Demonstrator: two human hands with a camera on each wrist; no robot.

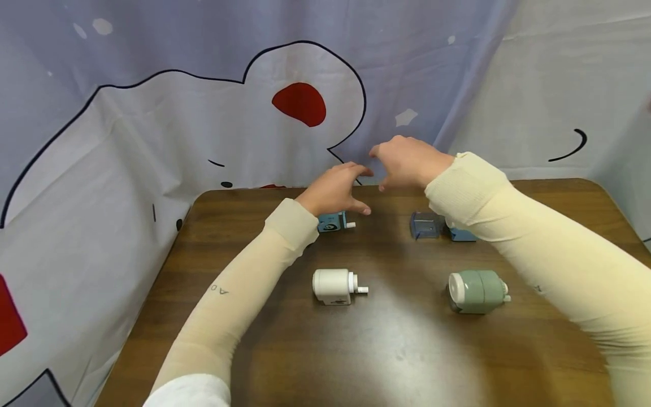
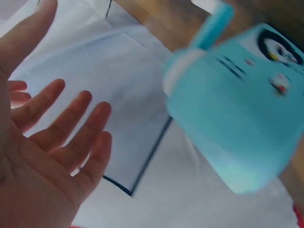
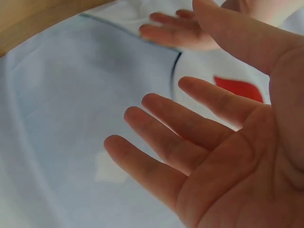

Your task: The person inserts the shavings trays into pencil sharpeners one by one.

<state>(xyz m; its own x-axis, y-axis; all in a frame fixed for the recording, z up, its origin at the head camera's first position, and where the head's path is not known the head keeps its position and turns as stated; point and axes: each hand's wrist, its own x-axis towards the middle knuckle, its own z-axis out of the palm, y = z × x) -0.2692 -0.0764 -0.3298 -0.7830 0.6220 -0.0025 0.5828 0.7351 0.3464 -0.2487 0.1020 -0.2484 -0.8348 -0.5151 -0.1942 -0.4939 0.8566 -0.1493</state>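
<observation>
Above the table's far edge, my left hand [image 1: 333, 186] is held with thumb and fingers spread, nothing in its grasp. Facing it, my right hand [image 1: 409, 161] is raised, its fingers loosely extended and likewise holding nothing. Just under the left hand stands a light blue crank pencil sharpener [image 1: 330, 222] with a penguin print, partly hidden by that hand's wrist; the left wrist view has it close beside the palm, apart from the fingers. Below the right forearm sits another blue sharpener [image 1: 461, 234], mostly covered by the sleeve. A clear bluish drawer-like piece [image 1: 426, 225] lies to its left.
A white crank pencil sharpener [image 1: 333, 286] rests mid-table, its handle pointing right. Farther right is a green one [image 1: 476, 291]. The wooden table [image 1: 396, 356] meets a printed curtain [image 1: 152, 130] along its far edge and left side.
</observation>
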